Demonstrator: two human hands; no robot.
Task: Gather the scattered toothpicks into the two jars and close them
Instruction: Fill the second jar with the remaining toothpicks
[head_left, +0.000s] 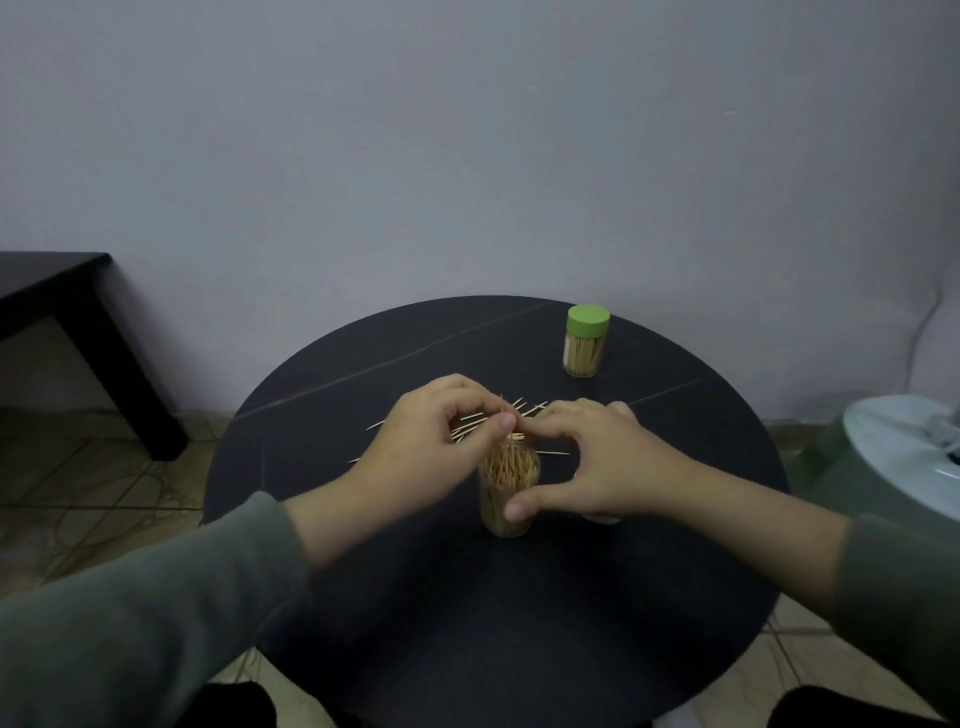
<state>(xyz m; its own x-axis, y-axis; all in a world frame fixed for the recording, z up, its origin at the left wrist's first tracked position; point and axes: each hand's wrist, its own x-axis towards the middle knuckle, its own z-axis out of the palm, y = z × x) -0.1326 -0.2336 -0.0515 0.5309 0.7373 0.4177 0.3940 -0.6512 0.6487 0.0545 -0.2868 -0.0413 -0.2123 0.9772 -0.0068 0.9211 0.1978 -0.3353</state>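
Note:
An open clear jar (508, 493) packed with toothpicks stands upright in the middle of the round black table (467, 597). My left hand (431, 447) hovers over its mouth and pinches a few toothpicks between thumb and fingers. My right hand (587, 462) curls round the jar from the right, thumb on its front wall. Several loose toothpicks (524, 410) lie scattered on the table just behind the jar, partly hidden by my hands. A second jar (584, 343), closed with a green lid, stands at the back right. Something pale shows under my right palm; I cannot tell what it is.
A dark low table (78, 322) stands at the left by the wall. A white and green round object (898, 457) sits on the floor at the right, close to the table's edge. A grey wall rises right behind the table.

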